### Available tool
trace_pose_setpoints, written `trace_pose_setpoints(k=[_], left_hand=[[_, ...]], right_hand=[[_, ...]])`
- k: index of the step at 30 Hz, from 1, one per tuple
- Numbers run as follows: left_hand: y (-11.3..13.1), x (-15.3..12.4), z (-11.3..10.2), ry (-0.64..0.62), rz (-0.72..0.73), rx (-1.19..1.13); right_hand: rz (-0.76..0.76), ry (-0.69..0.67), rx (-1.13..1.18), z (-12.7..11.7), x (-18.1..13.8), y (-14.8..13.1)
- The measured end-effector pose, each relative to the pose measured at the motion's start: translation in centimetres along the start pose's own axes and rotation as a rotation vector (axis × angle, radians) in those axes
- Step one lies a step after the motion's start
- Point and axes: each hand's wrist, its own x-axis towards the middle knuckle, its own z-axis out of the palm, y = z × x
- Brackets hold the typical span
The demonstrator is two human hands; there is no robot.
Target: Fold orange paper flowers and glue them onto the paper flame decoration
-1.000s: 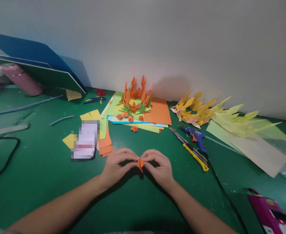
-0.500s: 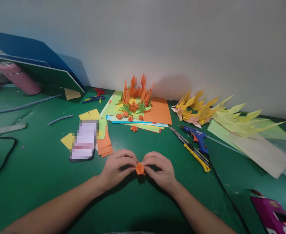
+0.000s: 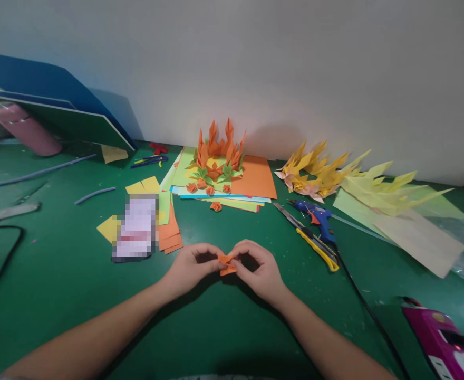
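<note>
Between both hands is a small folded piece of orange paper [image 3: 228, 269], pinched just above the green table. My left hand [image 3: 194, 264] is closed on its left side, thumb in front. From the right, my right hand [image 3: 258, 266] pinches the same paper, its thumb also in front. Fingertips cover part of the folds. Beyond the hands lies a small orange paper flower [image 3: 216, 206], with several more in front of an orange paper crown [image 3: 220, 153]. Orange paper squares [image 3: 169, 235] lie to the left of my left hand.
A blurred phone [image 3: 136, 227] lies left. To the right are a yellow box cutter [image 3: 315, 245], a blue glue gun [image 3: 319, 217] with its cord, and a magenta power strip [image 3: 433, 332]. Yellow paper crowns [image 3: 315, 171] stand behind; a pink bottle [image 3: 26, 129] leans far left.
The orange paper has gone from a pointed, five-sided look to a flatter, wider strip. Both thumbs have moved onto its front. The view has shifted slightly.
</note>
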Motion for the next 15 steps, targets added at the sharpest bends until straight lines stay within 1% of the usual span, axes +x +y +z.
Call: trace_pose_setpoints(k=[2,4,7,10,15], left_hand=[[0.06,0.15,0.04,0.030,-0.061,-0.049],[0.24,0.24,0.04,0.068,-0.087,-0.077],[0.60,0.30,-0.02,0.088,-0.139,-0.111],[0.79,0.34,-0.12,0.078,-0.186,-0.143],[0.57,0.51,-0.40,0.012,-0.238,-0.188]], right_hand=[[0.138,0.002,0.079,0.23,0.03,0.23],[0.270,0.003,0.173,0.43,0.09,0.41],[0.419,-0.006,0.308,0.57,0.28,0.43],[0.495,-0.027,0.403,0.50,0.51,0.23],[0.546,-0.062,0.470,0.27,0.56,0.13]])
